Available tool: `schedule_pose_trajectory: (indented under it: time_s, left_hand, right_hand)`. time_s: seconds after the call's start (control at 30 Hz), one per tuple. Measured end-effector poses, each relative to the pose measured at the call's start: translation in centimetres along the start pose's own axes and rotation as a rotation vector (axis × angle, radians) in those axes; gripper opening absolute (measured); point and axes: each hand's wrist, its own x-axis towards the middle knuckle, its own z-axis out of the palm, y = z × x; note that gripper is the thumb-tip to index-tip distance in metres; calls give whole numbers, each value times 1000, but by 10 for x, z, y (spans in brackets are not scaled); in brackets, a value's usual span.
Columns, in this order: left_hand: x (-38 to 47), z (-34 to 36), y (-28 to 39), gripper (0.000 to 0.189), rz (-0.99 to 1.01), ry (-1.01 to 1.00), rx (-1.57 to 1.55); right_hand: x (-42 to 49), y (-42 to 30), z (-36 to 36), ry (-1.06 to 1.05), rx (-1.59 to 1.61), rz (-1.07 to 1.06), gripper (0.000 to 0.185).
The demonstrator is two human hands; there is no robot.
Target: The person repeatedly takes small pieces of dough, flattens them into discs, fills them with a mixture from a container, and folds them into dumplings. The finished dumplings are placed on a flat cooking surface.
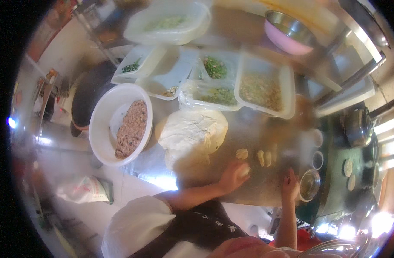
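My left hand (233, 176) is over the metal worktop (216, 188), its fingers around a small pale piece of dough (244, 171). Just beyond it lies another torn lump of dough (242, 153). Several rolled dough strips (264, 158) are lined up to the right of that lump. A large mass of white dough (193, 132) rests farther left, partly in shadow. My right hand (290, 186) is beside a round bowl of yellowish liquid (309, 185) at the worktop's right end. Blur hides whether its fingers hold anything.
A white tub (101, 129) of minced meat filling (131, 130) stands at left. Behind the dough are plastic containers, one with chopped greens (215, 67), another with a brownish filling (261, 92). At right, flat dough rounds (347, 167) lie on a dark griddle (337, 190).
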Motion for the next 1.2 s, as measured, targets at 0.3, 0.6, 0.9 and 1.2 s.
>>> schedule_pose_trajectory:
  time_s: [0.3, 0.6, 0.9, 1.2]
  left_hand:
    - [1, 34, -9, 51, 373, -491, 501]
    - [-16, 22, 7, 56, 137, -742, 488]
    - [-37, 15, -44, 60, 283, -71, 215]
    - [-36, 7, -25, 58, 338, -313, 298]
  right_hand:
    - [36, 32, 87, 280, 119, -409, 64]
    - [-56, -46, 116, -267, 1312, 10, 51]
    - [-83, -77, 136, -80, 33, -393, 73]
    - [-102, -63, 129, -20, 465, -276, 56]
